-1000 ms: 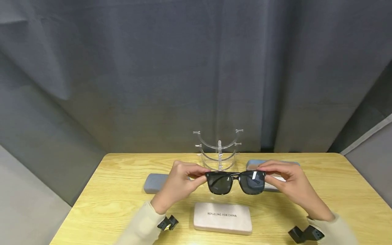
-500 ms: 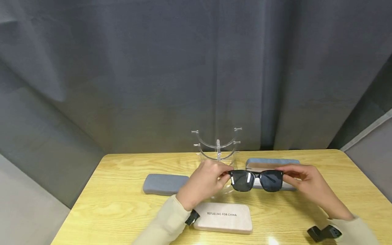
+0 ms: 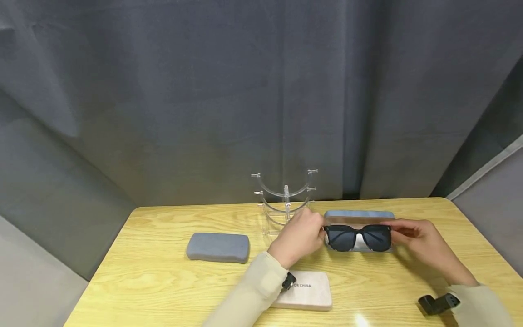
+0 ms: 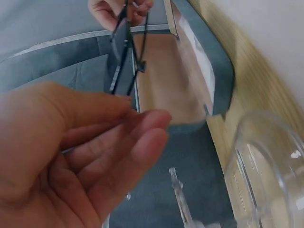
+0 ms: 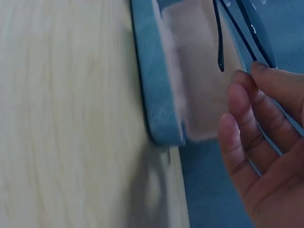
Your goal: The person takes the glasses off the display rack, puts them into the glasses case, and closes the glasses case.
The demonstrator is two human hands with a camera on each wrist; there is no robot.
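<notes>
Black-framed sunglasses point(image 3: 342, 240) with dark lenses are held up between both hands, lenses toward the head camera. My left hand point(image 3: 300, 236) pinches one end of the frame between thumb and fingers. At the other end, the thumb and fingertips of my right hand point(image 3: 421, 243) pinch the frame corner. Behind the sunglasses lies an opened blue glasses case point(image 3: 359, 214), partly covered by them in the head view. Its pale brown lining point(image 4: 161, 76) shows in the left wrist view. The temples point(image 5: 220, 40) appear folded inward in the right wrist view.
A clear tiered eyewear stand point(image 3: 287, 195) rises behind my left hand. On the wooden table point(image 3: 147, 281) lie a shut grey-blue glasses case point(image 3: 218, 247) at left and a pale printed case point(image 3: 312, 297) in front, partly under my left forearm. A grey curtain point(image 3: 204, 113) hangs behind.
Both hands have carried the sunglasses to the right, from in front of the clear stand to in front of the opened blue case. The left forearm now overlaps the pale case.
</notes>
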